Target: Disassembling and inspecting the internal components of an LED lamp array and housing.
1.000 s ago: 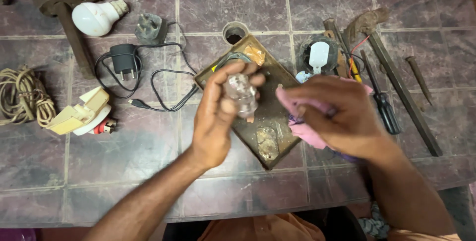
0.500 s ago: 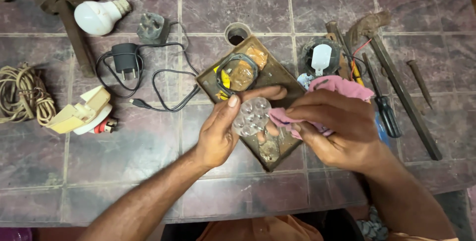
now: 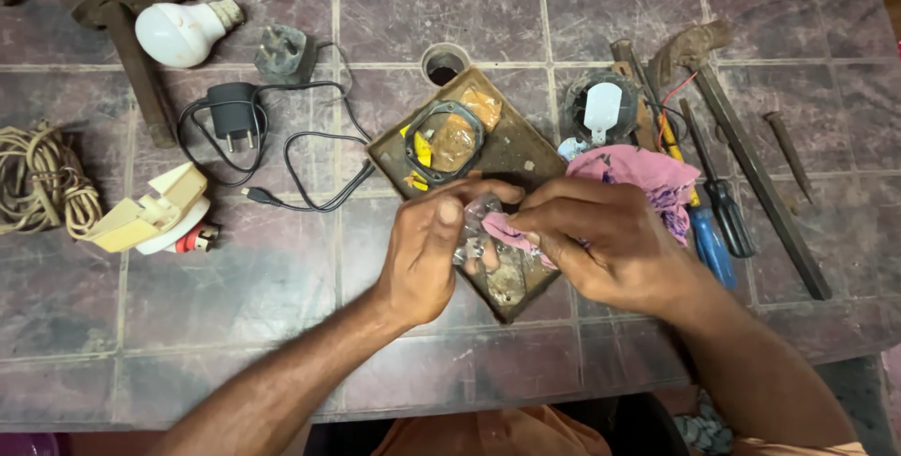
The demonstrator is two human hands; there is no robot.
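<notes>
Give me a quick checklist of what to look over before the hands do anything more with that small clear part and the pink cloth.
1. Left hand has hold of the small clear part: ok, fingers wrap it.
2. Right hand holds the pink cloth: ok, cloth pressed against the part.
3. Part is over the brown tray, so a drop would likely land there: ok.
4. Screwdrivers and hammer lie close to the right wrist: not ok, could be knocked.
5. Charger cable apart from the left arm: ok.
6. Part clean or undamaged: cannot tell, mostly hidden by fingers.
</notes>
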